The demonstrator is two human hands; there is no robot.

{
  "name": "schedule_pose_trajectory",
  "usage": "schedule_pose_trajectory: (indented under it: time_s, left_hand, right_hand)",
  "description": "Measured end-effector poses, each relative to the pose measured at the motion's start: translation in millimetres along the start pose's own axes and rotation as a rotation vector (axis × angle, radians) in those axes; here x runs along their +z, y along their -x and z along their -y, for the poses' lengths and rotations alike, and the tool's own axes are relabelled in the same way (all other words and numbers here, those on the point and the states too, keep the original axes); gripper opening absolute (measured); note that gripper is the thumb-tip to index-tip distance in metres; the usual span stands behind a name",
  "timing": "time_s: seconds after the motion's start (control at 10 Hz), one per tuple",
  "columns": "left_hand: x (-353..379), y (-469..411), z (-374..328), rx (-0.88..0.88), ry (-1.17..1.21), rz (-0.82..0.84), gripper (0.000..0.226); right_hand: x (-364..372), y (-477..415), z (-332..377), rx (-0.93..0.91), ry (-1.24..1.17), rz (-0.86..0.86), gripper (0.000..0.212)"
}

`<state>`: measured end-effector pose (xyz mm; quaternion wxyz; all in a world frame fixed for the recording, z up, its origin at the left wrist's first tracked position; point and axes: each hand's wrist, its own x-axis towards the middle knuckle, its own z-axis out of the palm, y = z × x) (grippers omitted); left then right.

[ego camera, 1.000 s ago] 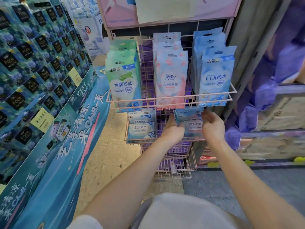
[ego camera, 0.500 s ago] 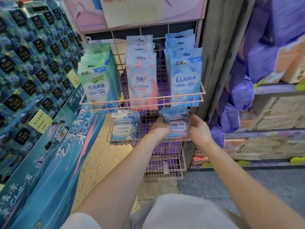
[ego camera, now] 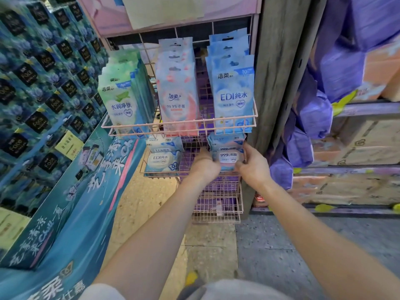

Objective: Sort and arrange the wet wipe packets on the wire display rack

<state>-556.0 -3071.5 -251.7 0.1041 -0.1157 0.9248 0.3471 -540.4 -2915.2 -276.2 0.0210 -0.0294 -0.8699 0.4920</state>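
Your left hand (ego camera: pixel 205 166) and right hand (ego camera: pixel 253 167) grip the 999 wet wipe packet (ego camera: pixel 228 158) by its side edges, fingers curled round it, just right of the frame's centre. It sits at the right end of the middle basket of the pink wire rack (ego camera: pixel 177 124), below the hanging blue EDI packets (ego camera: pixel 233 94). Small EDI packs (ego camera: pixel 162 159) lie at the basket's left end.

Fingertips of left hand (ego camera: pixel 205 164) lay hidden behind packet (ego camera: pixel 228 156). Packet's small print was unreadable. Above the grip, header sign (ego camera: pixel 168 11) ran off the top edge.
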Motion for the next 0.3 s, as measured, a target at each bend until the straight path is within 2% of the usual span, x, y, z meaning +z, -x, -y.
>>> schedule_pose_trajectory:
  time_s: [0.1,0.3]
  left_hand:
    - [0,15,9,0.187,-0.187,-0.079,0.053]
    - [-9,37,20,0.28,-0.459,-0.12,0.062]
  right_hand:
    - [0,0,-4,-0.068,0.087,0.034,0.057]
    - [5,3,-7,-0.201,0.311,0.016,0.065]
